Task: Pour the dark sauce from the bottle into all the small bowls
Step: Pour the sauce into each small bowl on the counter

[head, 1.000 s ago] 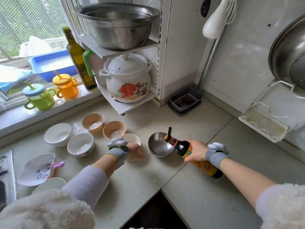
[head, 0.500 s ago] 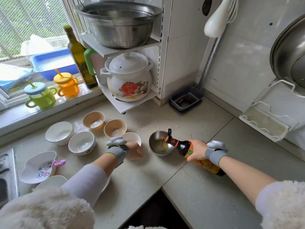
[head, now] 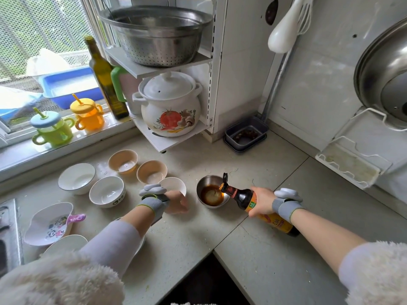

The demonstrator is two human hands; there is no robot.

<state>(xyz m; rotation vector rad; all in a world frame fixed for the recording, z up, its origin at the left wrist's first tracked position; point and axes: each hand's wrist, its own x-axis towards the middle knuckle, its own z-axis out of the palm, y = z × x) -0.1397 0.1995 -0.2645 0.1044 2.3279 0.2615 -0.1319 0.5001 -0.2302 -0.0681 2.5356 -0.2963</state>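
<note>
My right hand (head: 262, 203) grips a dark sauce bottle (head: 241, 195) with an orange label, tipped to the left with its cap flipped open. Its spout hangs over the right rim of a small steel bowl (head: 203, 183), and a brown pool of sauce (head: 210, 194) lies in the bottom. My left hand (head: 177, 203) curls around the near side of a small white bowl (head: 174, 184) just left of the steel one. Further left stand two tan bowls (head: 123, 161) (head: 152, 172) and two white bowls (head: 77, 178) (head: 108, 191), none showing dark sauce.
A panda-print dish (head: 48, 223) and another white bowl (head: 66, 242) lie at the near left, beside a stove edge (head: 7, 234). Behind stand a shelf with a clay pot (head: 170, 106), an oil bottle (head: 105, 80) and a dark tray (head: 245, 134). A wire rack (head: 352, 164) hangs at right.
The bottle has tipped further over the steel bowl, and sauce has run into it: empty a second ago, it now holds a brown pool. My left hand has stayed on the white bowl.
</note>
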